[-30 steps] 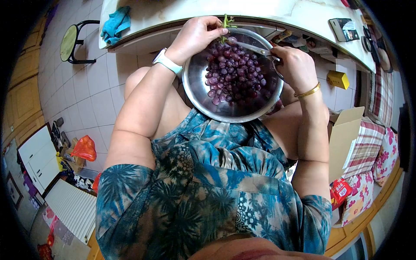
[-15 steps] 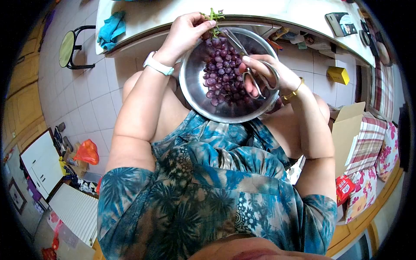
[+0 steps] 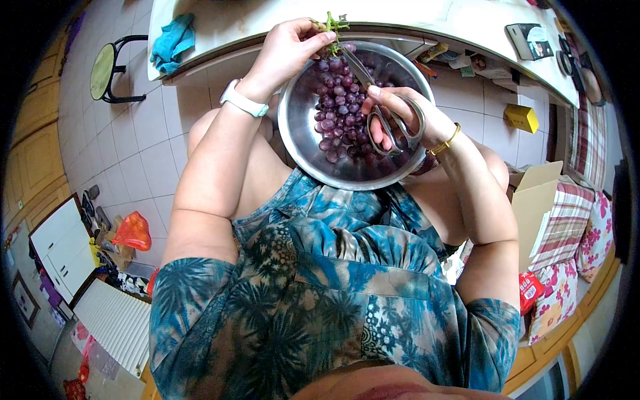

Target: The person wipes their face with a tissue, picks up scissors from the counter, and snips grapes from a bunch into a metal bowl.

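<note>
My left hand (image 3: pixel 293 48) pinches the green stem (image 3: pixel 331 30) of a bunch of grapes above the far rim of a steel bowl (image 3: pixel 303 160). Purple grapes (image 3: pixel 343 107) lie in the bowl, which rests on my lap. With fingers through the handle loops, my right hand (image 3: pixel 408 113) grips a pair of metal scissors (image 3: pixel 357 67) over the bowl's right half. The blades look close together, their tip beside the upper grapes just below my left fingers. Where the tip meets the stalks is hard to make out.
Ahead stands a white-topped table (image 3: pixel 280 15) with a teal cloth (image 3: pixel 172 44) and a dark phone-like item (image 3: pixel 529 41). A stool (image 3: pixel 105 72) is at the left on the tiled floor. To the right are a yellow box (image 3: pixel 521 119) and an open cardboard box (image 3: pixel 537 200).
The scissor blades have come closer together, with their tip still near the top of the bunch. The bowl has shifted slightly right. My left hand keeps its pinch on the stem.
</note>
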Demonstrator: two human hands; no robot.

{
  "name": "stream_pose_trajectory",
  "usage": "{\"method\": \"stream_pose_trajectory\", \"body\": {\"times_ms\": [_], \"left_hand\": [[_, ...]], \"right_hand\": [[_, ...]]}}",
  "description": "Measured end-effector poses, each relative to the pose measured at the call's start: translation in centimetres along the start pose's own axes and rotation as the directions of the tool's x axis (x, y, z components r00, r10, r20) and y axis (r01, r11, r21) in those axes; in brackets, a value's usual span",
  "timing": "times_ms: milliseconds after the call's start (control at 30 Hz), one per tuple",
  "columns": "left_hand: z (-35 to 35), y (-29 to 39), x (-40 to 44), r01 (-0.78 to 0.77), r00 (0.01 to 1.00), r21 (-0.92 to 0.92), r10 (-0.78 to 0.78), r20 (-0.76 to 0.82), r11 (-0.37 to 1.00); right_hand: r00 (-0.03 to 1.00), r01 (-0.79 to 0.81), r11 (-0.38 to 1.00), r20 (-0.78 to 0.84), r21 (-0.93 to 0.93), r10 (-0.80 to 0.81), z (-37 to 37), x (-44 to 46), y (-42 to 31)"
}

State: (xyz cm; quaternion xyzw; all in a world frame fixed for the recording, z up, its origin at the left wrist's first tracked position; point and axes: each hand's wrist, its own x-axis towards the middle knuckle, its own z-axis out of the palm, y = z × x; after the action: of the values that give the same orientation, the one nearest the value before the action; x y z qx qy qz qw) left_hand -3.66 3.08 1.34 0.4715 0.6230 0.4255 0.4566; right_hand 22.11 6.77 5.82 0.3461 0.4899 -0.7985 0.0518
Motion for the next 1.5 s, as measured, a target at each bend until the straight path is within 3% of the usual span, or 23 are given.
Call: {"method": "stream_pose_trajectory", "body": {"times_ms": [200,867,1000,1133,1500], "left_hand": [[0.1,0.1,-0.1,0.000,1.000,0.051,0.000,-0.002,0.999],[0.5,0.0,-0.2,-0.030,0.997,-0.041,0.033,0.065,0.999],[0.7,0.0,-0.3,-0.056,0.998,-0.046,0.058,0.038,0.997],[0.6,-0.4,-0.1,-0.027,0.993,0.030,0.023,0.112,0.999],[0.9,-0.2,-0.4,0.004,0.979,0.138,-0.031,0.199,0.990]], "right_hand": [[1.000,-0.001,1.000,-0.022,-0.012,0.001,0.2,0.1,0.1],[0.998,-0.018,0.998,-0.066,-0.061,0.014,0.3,0.6,0.5],[0.995,-0.013,0.988,-0.098,-0.156,-0.002,0.7,0.3,0.5],[0.999,0.001,0.992,-0.038,-0.126,-0.006,0.1,-0.1,1.5],[0.997,-0.035,0.995,-0.067,-0.097,0.029,0.4,-1.2,1.8]]}}
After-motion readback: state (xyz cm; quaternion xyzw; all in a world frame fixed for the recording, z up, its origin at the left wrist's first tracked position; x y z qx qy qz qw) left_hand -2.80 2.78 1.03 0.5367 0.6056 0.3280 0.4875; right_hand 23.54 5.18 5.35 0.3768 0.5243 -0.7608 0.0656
